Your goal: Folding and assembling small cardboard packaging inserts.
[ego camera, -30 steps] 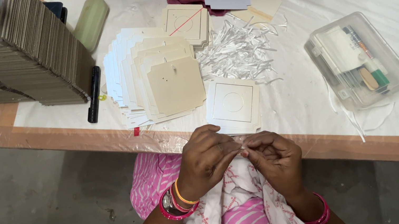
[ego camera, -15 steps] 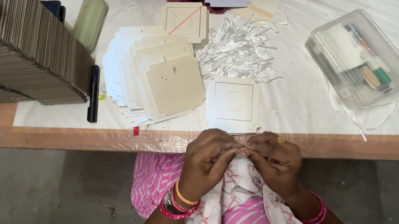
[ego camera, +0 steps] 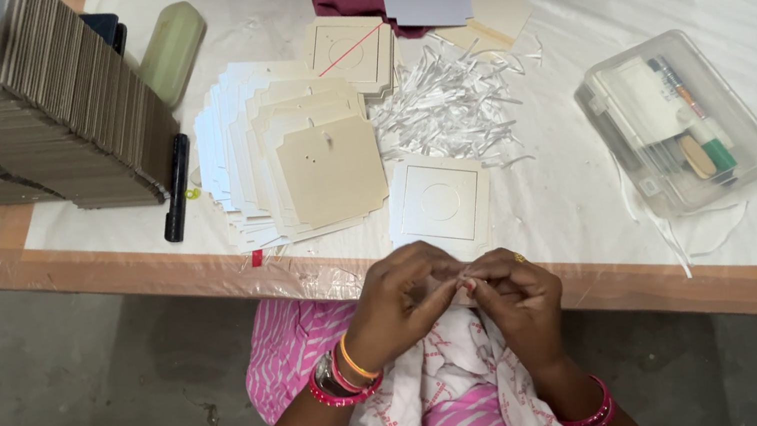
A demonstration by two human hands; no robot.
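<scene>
Whatever you are pinching is too small and too hidden between your fingertips to tell which way it points or where its long axis runs — only a pale speck shows where the two hands meet, just below the table's near edge and above your lap.

Your left hand [ego camera: 403,300] is curled nearly closed, its fingers folded toward the thumb and pressed against the tips of your right hand [ego camera: 512,298], which is curled the same way, a ring showing on one finger. Both pinch at the same spot; whether each has its own hold on the small piece [ego camera: 464,288] I cannot tell. The hands touch each other and hover over the white patterned cloth [ego camera: 446,385] on your lap.

The piece looks light, whitish, and no bigger than a fingertip; its shape is not clear.

On the table [ego camera: 612,282], just beyond your hands, lies a white square card [ego camera: 440,201] with an embossed circle. To its left sits a fanned stack of cream cards [ego camera: 289,161], the top one with notched corners. Behind the square card is a heap of thin white strips [ego camera: 448,106], and to the right a clear plastic box [ego camera: 678,123] holding pens and small items.
</scene>
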